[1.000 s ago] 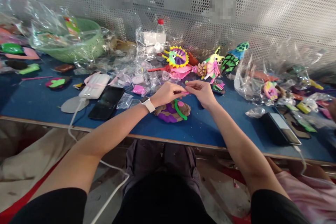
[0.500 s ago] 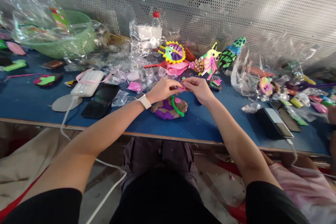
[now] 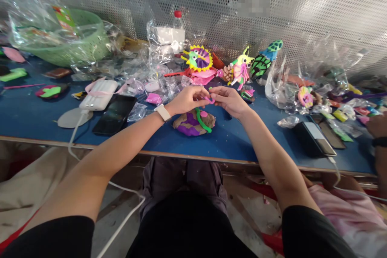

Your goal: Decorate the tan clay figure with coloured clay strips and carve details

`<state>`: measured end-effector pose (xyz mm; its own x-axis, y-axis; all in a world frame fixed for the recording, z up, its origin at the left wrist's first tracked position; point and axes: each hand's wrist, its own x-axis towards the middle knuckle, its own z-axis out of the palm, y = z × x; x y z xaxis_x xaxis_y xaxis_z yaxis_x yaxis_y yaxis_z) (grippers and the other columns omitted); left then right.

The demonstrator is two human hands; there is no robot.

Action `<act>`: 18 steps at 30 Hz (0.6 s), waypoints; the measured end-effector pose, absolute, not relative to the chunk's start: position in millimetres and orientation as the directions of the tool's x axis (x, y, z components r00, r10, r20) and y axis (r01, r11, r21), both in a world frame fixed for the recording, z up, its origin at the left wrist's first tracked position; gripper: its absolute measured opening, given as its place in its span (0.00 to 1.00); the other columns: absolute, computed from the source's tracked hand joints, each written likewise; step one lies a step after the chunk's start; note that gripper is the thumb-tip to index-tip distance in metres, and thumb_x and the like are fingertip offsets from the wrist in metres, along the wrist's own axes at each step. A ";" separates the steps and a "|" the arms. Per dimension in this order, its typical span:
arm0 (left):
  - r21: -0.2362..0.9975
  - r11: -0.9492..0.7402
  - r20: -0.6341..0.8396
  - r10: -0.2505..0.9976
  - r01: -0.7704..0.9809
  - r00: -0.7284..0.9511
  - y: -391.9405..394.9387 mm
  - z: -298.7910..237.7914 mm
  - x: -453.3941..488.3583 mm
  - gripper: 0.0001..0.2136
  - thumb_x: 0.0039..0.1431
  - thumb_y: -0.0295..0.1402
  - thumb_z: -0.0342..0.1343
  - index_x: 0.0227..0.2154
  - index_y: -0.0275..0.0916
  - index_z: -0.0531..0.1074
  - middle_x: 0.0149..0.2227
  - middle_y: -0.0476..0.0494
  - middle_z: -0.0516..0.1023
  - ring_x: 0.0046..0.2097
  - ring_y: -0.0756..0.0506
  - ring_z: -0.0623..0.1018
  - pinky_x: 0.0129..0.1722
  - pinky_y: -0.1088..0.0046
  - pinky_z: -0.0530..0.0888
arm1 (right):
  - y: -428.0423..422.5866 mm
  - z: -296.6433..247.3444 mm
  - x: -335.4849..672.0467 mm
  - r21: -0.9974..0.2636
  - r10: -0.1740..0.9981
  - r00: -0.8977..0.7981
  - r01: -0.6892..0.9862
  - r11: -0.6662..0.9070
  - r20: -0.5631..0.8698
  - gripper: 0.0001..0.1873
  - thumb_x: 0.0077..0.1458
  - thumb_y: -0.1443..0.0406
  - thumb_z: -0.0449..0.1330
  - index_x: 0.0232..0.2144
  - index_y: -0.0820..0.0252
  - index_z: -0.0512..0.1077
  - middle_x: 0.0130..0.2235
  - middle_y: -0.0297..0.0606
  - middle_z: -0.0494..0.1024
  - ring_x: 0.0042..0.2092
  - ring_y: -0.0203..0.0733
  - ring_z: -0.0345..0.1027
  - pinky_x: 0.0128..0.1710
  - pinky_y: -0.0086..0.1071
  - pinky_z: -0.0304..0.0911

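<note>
- Your left hand (image 3: 188,100) and right hand (image 3: 230,100) meet just above the blue tabletop (image 3: 229,141), fingertips narrowed together on a small pink clay strip (image 3: 209,98). Keep the pinch light; a strip this thin will likely flatten or tear if you squeeze.
- Work the strip with the fingertips only, and hold both wrists steady. The white watch (image 3: 162,112) on your left wrist rides close to the table edge, so keep that forearm lifted off the clay.
- Directly under your hands lies the brown and purple clay piece (image 3: 193,122) with a green clay strip (image 3: 202,121) curved across it. Stay above it so that your palms do not press into it.
- To the left, the black phone (image 3: 115,114) and white power bank (image 3: 98,94) lie near your left forearm. Mind the cable.
- Further back stand the finished clay figures: a yellow-rimmed one (image 3: 198,58) and a pink and green one (image 3: 241,69).
- Beyond those, a green basket (image 3: 87,44) sits far left, and a clear bottle with a red cap (image 3: 177,28) stands by the perforated wall.
</note>
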<state>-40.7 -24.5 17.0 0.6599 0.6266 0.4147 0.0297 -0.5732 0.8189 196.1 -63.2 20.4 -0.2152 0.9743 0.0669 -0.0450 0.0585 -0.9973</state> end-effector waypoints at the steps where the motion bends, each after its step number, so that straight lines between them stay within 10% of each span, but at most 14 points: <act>1: 0.854 -0.520 0.403 0.660 -0.001 0.634 -24.3 16.4 -39.6 0.24 0.63 0.55 0.75 0.46 0.38 0.83 0.42 0.39 0.90 0.36 0.46 0.87 0.38 0.70 0.84 | -63.6 20.9 195.5 -0.996 0.974 -0.211 -0.061 0.070 0.081 0.33 0.38 0.45 0.88 0.41 0.53 0.85 0.38 0.33 0.87 0.38 0.38 0.79 0.40 0.34 0.79; 18: 0.934 -0.354 0.326 0.797 -0.045 0.508 -24.4 9.9 -32.3 0.11 0.68 0.39 0.72 0.42 0.38 0.80 0.42 0.41 0.87 0.45 0.43 0.88 0.46 0.63 0.89 | -67.7 20.6 183.7 -0.970 0.949 -0.227 0.058 0.236 0.218 0.33 0.43 0.45 0.86 0.43 0.52 0.78 0.33 0.31 0.83 0.36 0.41 0.80 0.44 0.40 0.81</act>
